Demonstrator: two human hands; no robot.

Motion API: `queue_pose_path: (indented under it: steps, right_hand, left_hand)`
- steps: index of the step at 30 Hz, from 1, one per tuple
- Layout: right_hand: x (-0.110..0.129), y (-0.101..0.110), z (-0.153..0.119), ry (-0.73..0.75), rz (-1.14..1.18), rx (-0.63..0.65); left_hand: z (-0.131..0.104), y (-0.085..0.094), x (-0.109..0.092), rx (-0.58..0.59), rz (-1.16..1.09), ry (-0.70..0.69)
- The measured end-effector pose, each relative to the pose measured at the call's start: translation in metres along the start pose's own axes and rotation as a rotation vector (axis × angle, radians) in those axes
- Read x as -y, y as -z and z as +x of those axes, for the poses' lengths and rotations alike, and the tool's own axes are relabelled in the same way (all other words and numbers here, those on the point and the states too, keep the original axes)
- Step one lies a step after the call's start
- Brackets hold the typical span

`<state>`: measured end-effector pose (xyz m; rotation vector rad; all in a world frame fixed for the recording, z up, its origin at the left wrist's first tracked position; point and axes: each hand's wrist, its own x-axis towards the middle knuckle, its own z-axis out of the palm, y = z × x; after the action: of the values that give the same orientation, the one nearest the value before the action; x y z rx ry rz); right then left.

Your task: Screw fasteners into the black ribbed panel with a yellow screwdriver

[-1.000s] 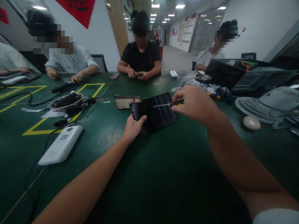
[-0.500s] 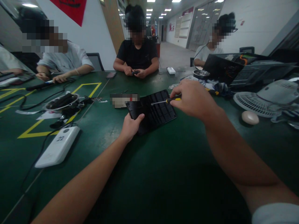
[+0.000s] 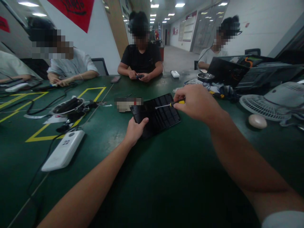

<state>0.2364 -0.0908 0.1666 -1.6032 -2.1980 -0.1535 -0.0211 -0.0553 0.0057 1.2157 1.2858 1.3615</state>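
Observation:
A flat black panel point(image 3: 163, 115) with a ribbed grid is tilted above the green table point(image 3: 152, 177). My left hand point(image 3: 136, 130) grips its left corner, the thumb on top and the other fingers hidden underneath. In my right hand point(image 3: 193, 100) is a screwdriver point(image 3: 177, 102) with a yellow and black handle, held in a closed grip. Its metal shaft points left over the panel; whether the tip touches the surface I cannot tell. Just behind the panel's left corner lies a small beige box point(image 3: 124, 105), partly blurred.
On the left are a white power bank point(image 3: 64, 150) marked 22 and a round tray point(image 3: 67, 107) with black items. To the right lie a white fan point(image 3: 268, 99) and a pale round object point(image 3: 257, 121). Several people sit across the table.
The whole view has shifted slightly, so the scene sits a little further right and lower. Both hands keep their holds, and the screwdriver stays over the panel.

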Motion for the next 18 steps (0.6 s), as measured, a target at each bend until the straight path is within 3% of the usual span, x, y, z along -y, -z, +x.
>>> queue_pose_path:
  steps: [7,18]
  right_hand:
    - [-0.0036,-0.0037,-0.0001,-0.042,-0.006,0.004]
    - [-0.0094,0.0002,0.0044,0.032,-0.022,0.038]
  left_hand:
    - [-0.0013,0.0004,-0.0019,0.01,0.005,0.0]
    - [-0.0014,-0.0002,-0.004,0.0,0.018,0.01]
